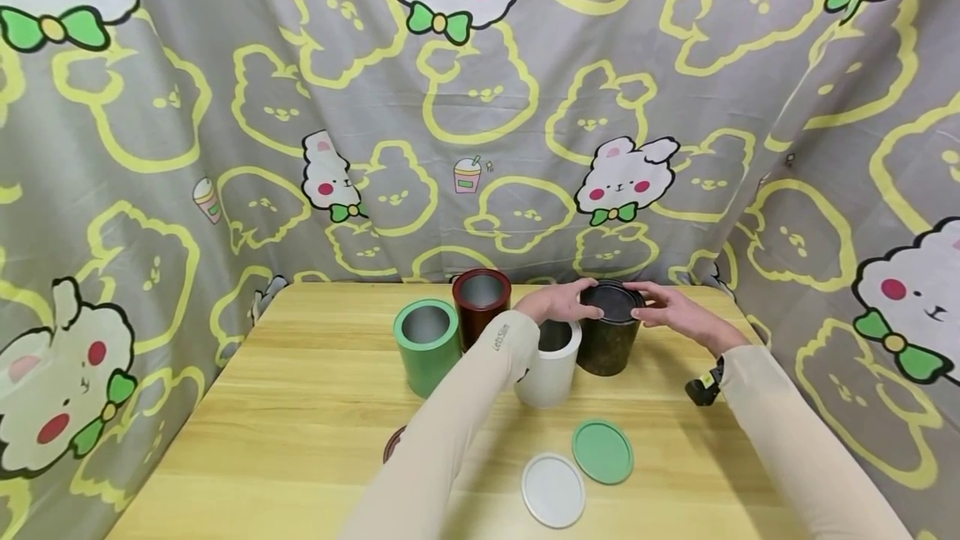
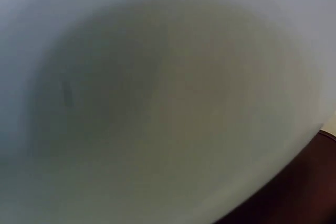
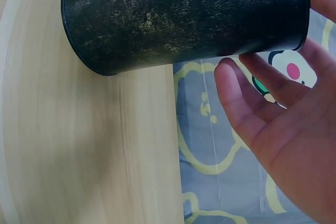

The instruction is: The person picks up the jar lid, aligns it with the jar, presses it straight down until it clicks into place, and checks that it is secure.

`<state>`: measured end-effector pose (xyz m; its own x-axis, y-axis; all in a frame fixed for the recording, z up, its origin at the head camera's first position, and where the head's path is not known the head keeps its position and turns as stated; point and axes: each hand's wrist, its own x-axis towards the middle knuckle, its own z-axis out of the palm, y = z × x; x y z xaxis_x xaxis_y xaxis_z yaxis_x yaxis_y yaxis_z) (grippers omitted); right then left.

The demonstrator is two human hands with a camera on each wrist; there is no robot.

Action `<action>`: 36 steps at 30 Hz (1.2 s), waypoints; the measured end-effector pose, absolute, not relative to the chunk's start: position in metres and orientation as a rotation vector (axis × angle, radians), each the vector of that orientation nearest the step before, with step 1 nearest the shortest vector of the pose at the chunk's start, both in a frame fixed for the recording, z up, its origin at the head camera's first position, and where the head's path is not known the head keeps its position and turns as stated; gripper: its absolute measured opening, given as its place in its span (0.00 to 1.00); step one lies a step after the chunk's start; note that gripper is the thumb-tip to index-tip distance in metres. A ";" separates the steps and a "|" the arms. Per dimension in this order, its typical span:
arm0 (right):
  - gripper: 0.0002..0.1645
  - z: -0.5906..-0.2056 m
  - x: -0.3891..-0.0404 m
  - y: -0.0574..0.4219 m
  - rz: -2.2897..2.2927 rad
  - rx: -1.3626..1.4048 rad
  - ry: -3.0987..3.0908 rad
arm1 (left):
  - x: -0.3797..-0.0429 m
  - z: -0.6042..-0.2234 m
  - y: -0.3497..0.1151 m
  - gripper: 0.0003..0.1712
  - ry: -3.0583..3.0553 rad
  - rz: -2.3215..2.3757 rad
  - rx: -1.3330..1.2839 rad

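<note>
A black lid (image 1: 617, 303) sits over the mouth of a dark mottled canister (image 1: 606, 350) at the table's back right. My left hand (image 1: 557, 302) reaches over the white canister (image 1: 546, 380) and holds the lid's left edge, thumb toward the front. On the opposite side my right hand (image 1: 681, 317) grips the lid's right edge with bent fingers. Seen from the right wrist, the mottled canister (image 3: 184, 22) has its upper rim at the fingertips of the right hand (image 3: 294, 124). A blurred pale canister mouth (image 2: 173, 103) fills the left wrist view; the left hand is hidden there.
A green canister (image 1: 429, 363) and a maroon canister (image 1: 468, 320) stand without lids to the left. Nearer me lie a green lid (image 1: 602, 452), a white lid (image 1: 552, 491) and a maroon lid (image 1: 391, 443), partly behind my left sleeve. A patterned curtain (image 1: 480, 215) borders the table.
</note>
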<state>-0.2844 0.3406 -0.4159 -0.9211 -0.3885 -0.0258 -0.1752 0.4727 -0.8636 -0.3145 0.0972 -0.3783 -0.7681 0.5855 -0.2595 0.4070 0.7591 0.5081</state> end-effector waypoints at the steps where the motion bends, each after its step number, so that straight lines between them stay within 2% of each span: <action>1: 0.36 -0.416 -0.284 0.340 -1.433 -0.485 2.498 | -0.314 -0.379 0.097 0.38 2.545 0.618 0.753; 21: 0.39 -0.421 -0.292 0.344 -1.487 -0.495 2.429 | -0.321 -0.379 0.095 0.39 2.423 0.759 0.742; 36: 0.38 -0.420 -0.285 0.341 -1.416 -0.486 2.475 | -0.318 -0.379 0.095 0.38 2.425 0.752 0.719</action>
